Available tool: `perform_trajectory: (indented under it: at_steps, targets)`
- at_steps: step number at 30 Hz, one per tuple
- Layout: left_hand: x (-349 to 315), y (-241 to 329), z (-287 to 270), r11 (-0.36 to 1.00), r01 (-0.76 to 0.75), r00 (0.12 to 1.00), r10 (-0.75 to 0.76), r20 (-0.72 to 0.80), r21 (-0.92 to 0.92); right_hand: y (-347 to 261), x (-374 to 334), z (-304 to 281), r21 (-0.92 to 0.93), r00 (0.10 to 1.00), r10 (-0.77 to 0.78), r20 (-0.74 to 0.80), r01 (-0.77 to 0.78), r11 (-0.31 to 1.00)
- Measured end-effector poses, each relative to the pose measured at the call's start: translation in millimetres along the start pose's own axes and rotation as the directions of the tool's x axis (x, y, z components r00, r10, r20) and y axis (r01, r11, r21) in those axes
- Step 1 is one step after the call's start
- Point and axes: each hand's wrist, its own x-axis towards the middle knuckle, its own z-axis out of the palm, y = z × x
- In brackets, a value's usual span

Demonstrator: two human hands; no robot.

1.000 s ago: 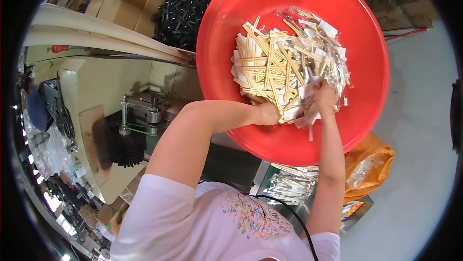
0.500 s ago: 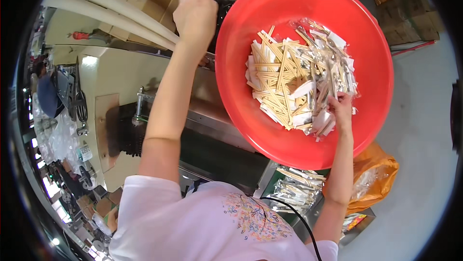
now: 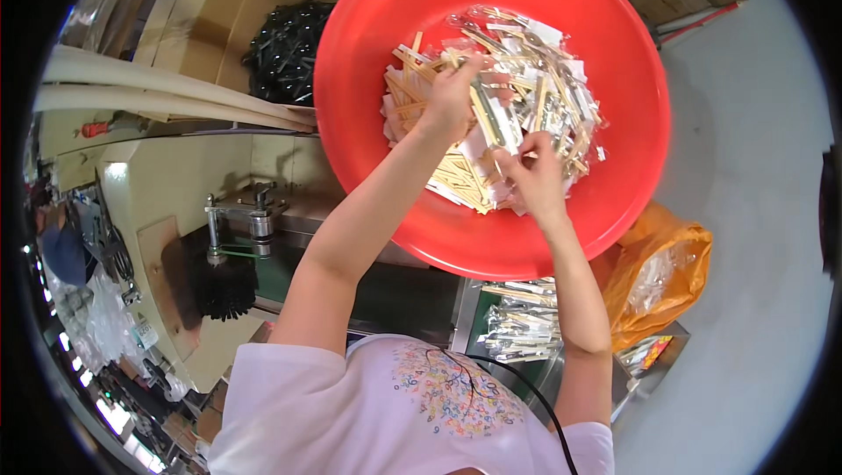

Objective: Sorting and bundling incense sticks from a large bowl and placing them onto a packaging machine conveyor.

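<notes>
Over a large red basin (image 3: 351,80), both of my hands hold a clear-wrapped cutlery packet (image 3: 493,117) with pale chopsticks and a white paper piece inside. My left hand (image 3: 449,102) is closed at the packet's upper end, some of its fingers behind the wrap. At the lower end my right hand (image 3: 537,181) pinches it between thumb and fingers. Beneath lies a heap of loose wooden chopsticks (image 3: 460,178) and white paper pieces. Many more wrapped packets (image 3: 561,93) cover the heap's right side.
At the far left, a cardboard box (image 3: 232,45) holds black glossy plastic cutlery (image 3: 289,50). More wrapped packets (image 3: 522,326) lie below the basin, beside an orange bag (image 3: 658,282). White pipes (image 3: 175,89) and a machine with a black brush (image 3: 224,286) stand left.
My left hand has come from the cardboard box area into the basin and onto the packet. My right hand has lifted from the heap with the packet. The view has shifted.
</notes>
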Motion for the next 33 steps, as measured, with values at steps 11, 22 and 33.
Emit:
perform_trajectory:
  at_steps: [11, 22, 33]
  targets:
    - [31.1, -47.8, -34.6, 0.953, 0.270, 0.920, -0.215, -0.328, 0.135, -19.5, -30.2, 24.2, -0.430, 0.899, -0.435, 0.052, 0.413, 0.803]
    - [10.8, -28.2, -14.4, 0.919, 0.010, 0.993, 0.038, -0.112, 0.395, 57.4, 1.5, -58.9, -0.740, 0.738, 0.663, 0.123, -0.377, 0.557]
    - [17.5, -69.8, 11.8, 0.616, 0.054, 0.998, -0.064, -0.019, 0.786, 47.2, -16.1, -44.8, -0.701, 0.895, 0.374, 0.243, -0.104, 0.706]
